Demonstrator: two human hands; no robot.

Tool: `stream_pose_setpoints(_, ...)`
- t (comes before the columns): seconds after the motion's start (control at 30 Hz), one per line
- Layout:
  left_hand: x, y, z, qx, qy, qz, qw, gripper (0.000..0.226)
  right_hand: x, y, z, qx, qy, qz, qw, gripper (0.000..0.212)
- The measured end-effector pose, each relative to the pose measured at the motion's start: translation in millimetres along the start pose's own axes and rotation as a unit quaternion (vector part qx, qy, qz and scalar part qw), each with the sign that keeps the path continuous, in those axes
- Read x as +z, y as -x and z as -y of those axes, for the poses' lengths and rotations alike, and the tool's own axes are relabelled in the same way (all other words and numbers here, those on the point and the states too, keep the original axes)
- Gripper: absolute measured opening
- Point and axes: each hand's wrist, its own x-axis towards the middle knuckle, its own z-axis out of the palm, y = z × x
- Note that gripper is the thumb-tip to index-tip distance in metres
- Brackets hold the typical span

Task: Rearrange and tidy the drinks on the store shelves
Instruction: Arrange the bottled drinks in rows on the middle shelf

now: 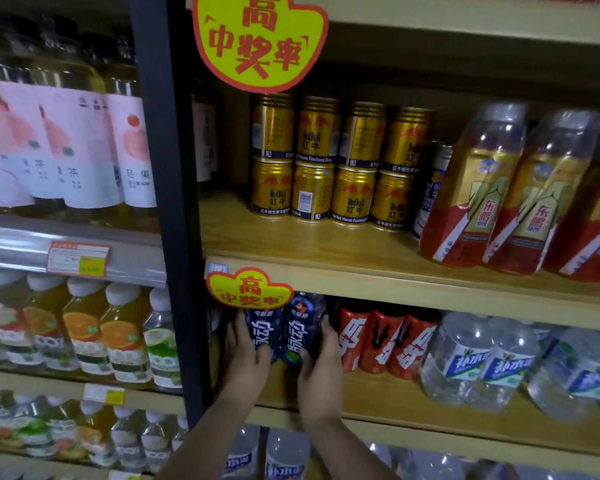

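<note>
Two dark blue drink bottles stand side by side at the left end of the lower wooden shelf (pixel 378 396). My left hand (pixel 245 355) grips the left blue bottle (pixel 265 332) from its left side. My right hand (pixel 321 362) grips the right blue bottle (pixel 300 334) from its right side. Both bottles are upright, and a yellow promo sign (pixel 250 289) hides their tops.
Red cans (pixel 381 341) and clear water bottles (pixel 465 358) fill the same shelf to the right. Above stand stacked gold Red Bull cans (pixel 326 161) and yellow-red bottles (pixel 492 188). A black post (pixel 174 202) separates the left shelves of tea and juice bottles (pixel 84 334).
</note>
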Motion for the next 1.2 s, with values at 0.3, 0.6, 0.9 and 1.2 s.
stream_pose_setpoints(0.3,-4.0,10.0,-4.5,-0.022,0.019,-0.008,1.000,0.077,-19.3,2.9,3.2,0.005,0.028,0.047,0.998,0.075)
stream_pose_setpoints(0.6,4.4,94.4,-38.3,0.122,-0.124,-0.088,0.981,0.073,-98.0,15.3,-4.2,-0.109,0.077,0.068,0.989,0.047)
stream_pose_setpoints(0.9,63.5,158.3,-187.2,0.348,-0.107,-0.033,0.931,0.039,-256.5,6.1,-3.0,-0.167,0.073,-0.035,0.983,0.025)
stream_pose_setpoints(1.2,151.8,177.0,-370.4,0.554,-0.134,-0.010,0.822,0.030,-448.9,-49.4,2.1,-0.166,0.041,-0.184,0.968,0.020)
